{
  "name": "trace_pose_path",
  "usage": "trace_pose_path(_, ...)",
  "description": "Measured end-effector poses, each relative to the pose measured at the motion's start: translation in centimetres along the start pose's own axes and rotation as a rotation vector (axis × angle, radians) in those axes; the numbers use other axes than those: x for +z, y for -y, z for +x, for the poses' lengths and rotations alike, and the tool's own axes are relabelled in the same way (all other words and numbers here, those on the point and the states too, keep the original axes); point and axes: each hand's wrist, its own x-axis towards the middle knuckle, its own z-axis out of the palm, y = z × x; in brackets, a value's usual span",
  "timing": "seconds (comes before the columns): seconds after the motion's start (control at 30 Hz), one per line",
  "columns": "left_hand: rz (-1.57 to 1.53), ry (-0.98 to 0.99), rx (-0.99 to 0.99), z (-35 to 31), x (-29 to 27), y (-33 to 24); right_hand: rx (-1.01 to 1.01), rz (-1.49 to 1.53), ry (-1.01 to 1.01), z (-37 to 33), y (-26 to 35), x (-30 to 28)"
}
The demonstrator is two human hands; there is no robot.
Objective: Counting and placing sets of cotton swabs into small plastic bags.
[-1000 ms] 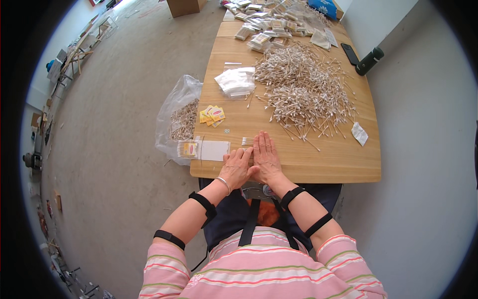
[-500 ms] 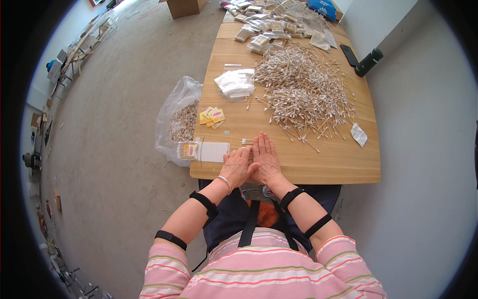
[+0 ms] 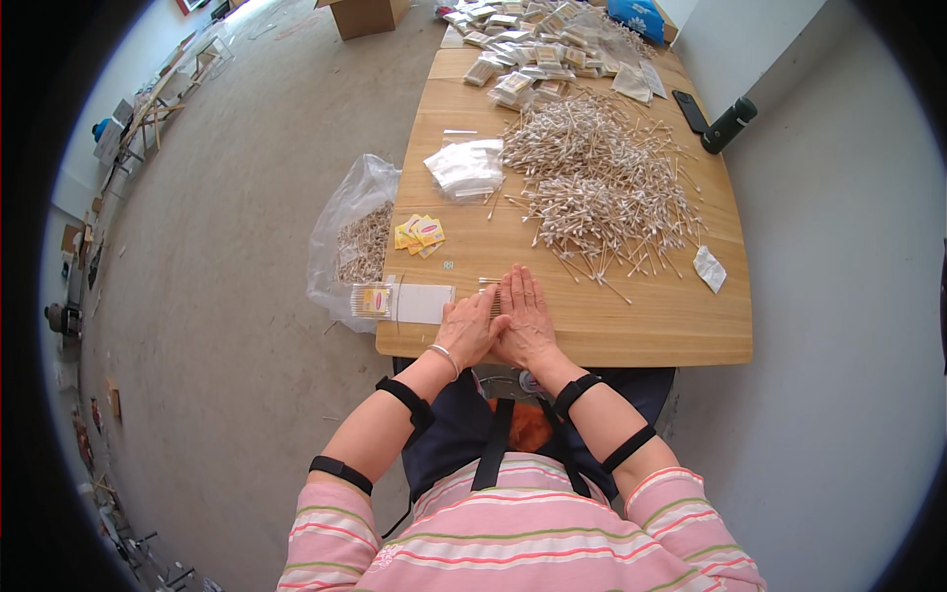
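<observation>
Near the front edge of the table, a small row of cotton swabs lies between my two hands, mostly covered by them. My left hand is bent over the swabs from the left, its fingers closed against them and its fingertips partly hidden. Flat along their right side lies my right hand, fingers stretched out and held together, the thumb reaching toward my left hand. Just left of my hands sits a white rectangular block. Beyond it, a clear pack of swabs with a yellow card rests at the table's left edge.
A big heap of loose cotton swabs covers the table's middle right. Clear bags and yellow cards lie on the left, filled packs at the far end. A dark bottle and phone are by the wall.
</observation>
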Motion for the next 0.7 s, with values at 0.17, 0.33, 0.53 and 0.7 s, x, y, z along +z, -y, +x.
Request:
trace_pose_path(0.17,-0.006,0.017,-0.044,0.5,-0.3,-0.4,0.003,-0.001,-0.011,0.0,0.0,0.1)
trace_pose_path(0.33,0.014,-0.016,0.030,0.7,-0.5,-0.3,0.002,0.076,-0.053,0.0,0.0,-0.3)
trace_pose_path(0.53,-0.239,-0.426,-0.072,3.7,-0.6,1.5,0.003,0.003,0.049,0.0,0.3,-0.8)
trace_pose_path(0.7,-0.255,-0.417,-0.013,5.9,0.8,2.9,0.012,0.020,0.045,-0.1,0.6,-0.7)
